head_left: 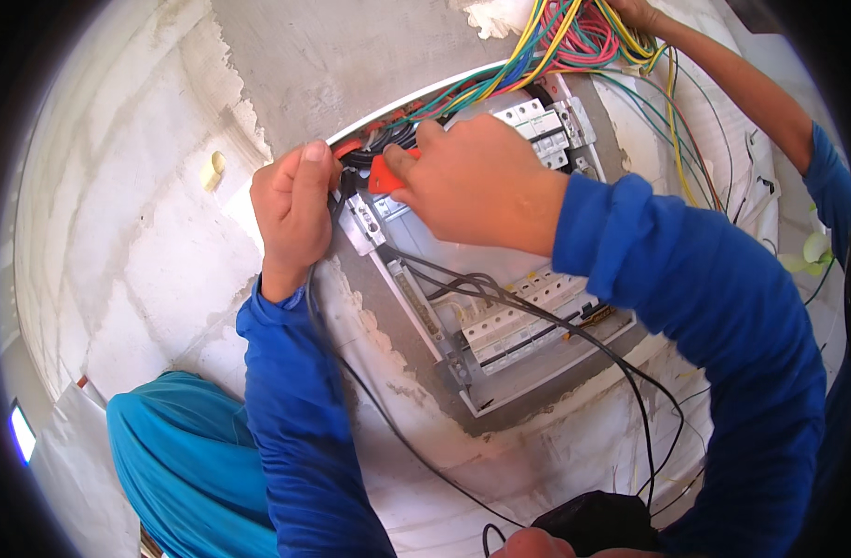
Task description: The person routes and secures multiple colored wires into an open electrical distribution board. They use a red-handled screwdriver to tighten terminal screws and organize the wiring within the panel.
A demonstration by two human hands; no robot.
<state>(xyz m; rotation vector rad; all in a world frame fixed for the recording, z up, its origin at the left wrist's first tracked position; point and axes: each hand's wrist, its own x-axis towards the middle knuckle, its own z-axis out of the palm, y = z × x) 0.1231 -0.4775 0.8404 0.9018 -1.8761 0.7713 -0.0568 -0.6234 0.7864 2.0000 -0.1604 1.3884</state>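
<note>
In the head view, a shallow wall-set electrical box [444, 246] holds a lower row of pale breakers [518, 321], a shorter upper group of breakers [537, 126] and, at its left side, black cables [579, 330] that run out over the lower row. A bundle of yellow, green, red and blue wires [593, 42] spills over its upper edge.

The right hand [481, 181] is closed around a red tool [383, 177] at the upper left of the box; its fingers cover most of the tool, so its working end cannot be made out. Just beside it, the left hand [295, 205] is curled, thumb pressed to fingers, apparently on a dark cable [335, 209] at the box's left edge.

A co-worker's hand [635, 14], cut off by the top edge, is at the coloured wires. At the bottom, a black object [598, 521] is partly cut off and unclear.
</note>
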